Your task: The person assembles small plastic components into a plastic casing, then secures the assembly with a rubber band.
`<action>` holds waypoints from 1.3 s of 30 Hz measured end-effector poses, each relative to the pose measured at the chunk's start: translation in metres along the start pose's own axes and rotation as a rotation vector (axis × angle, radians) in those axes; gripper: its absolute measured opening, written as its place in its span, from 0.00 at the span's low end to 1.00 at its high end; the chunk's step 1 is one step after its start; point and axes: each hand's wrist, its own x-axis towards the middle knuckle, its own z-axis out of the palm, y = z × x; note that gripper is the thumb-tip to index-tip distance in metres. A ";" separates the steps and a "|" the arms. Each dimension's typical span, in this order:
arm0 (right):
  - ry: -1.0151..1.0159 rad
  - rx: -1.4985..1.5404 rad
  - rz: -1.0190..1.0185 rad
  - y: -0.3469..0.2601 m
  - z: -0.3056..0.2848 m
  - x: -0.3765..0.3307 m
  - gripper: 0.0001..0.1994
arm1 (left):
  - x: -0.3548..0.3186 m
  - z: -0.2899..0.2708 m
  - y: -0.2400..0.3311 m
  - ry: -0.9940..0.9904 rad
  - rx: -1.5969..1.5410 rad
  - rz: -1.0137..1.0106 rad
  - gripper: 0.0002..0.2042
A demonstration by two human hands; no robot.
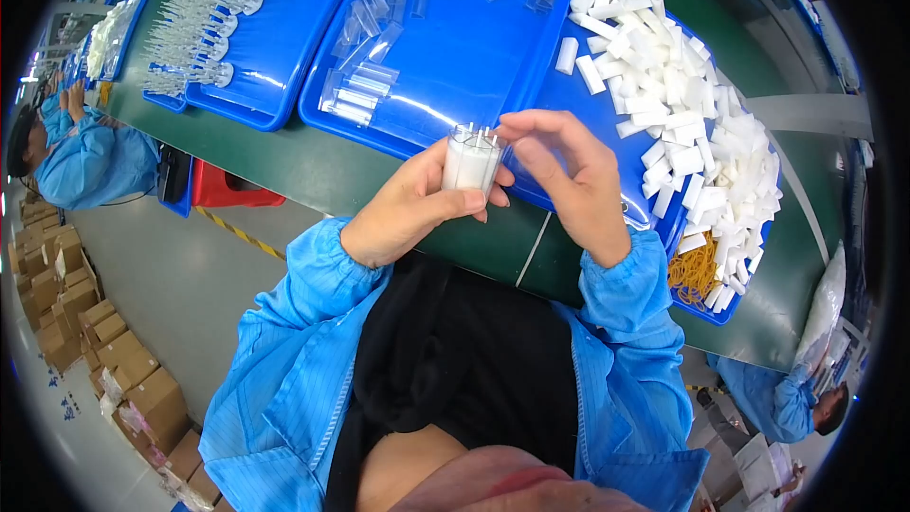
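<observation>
While the left hand (412, 199) steadies a white-cored clear cylinder (469, 163) at the center of the frame, the right hand (576, 171) hovers at its pronged top.
The left grip is wrapped around the cylinder's sides; the right grip is bent near the rim, and whether thumb and forefinger pinch anything cannot be told. This unit looks well along, its white core seated inside clear walls, though whether it is finished is unclear. Plenty of stock appears left on the green table (275, 159): pronged clear parts (199, 38) at upper left, clear tubes (360, 100) in a blue tray (464, 62) at upper center, white blocks (697, 128) heaped at upper right, yellow bands (694, 270) below them.
</observation>
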 end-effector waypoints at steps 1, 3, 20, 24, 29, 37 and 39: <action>-0.002 0.001 0.000 0.003 -0.002 -0.001 0.13 | 0.000 -0.001 -0.001 -0.021 -0.078 0.001 0.29; 0.047 -0.001 -0.018 0.008 -0.005 -0.002 0.15 | 0.002 -0.003 -0.001 -0.057 -0.137 -0.028 0.29; -0.114 -0.025 0.021 0.003 -0.002 -0.003 0.20 | 0.000 0.005 -0.011 -0.040 0.059 -0.134 0.25; -0.104 -0.025 0.019 0.007 -0.002 -0.006 0.18 | 0.000 0.015 -0.010 0.159 0.394 -0.036 0.24; -0.132 -0.027 0.030 0.009 -0.005 -0.010 0.17 | 0.000 0.015 -0.020 0.217 0.627 0.122 0.25; 0.006 -0.028 -0.011 0.010 -0.006 -0.016 0.13 | -0.001 0.015 -0.018 0.237 0.727 0.023 0.25; 0.052 -0.124 -0.175 0.001 -0.014 -0.021 0.10 | -0.002 0.013 -0.019 0.226 0.849 0.171 0.23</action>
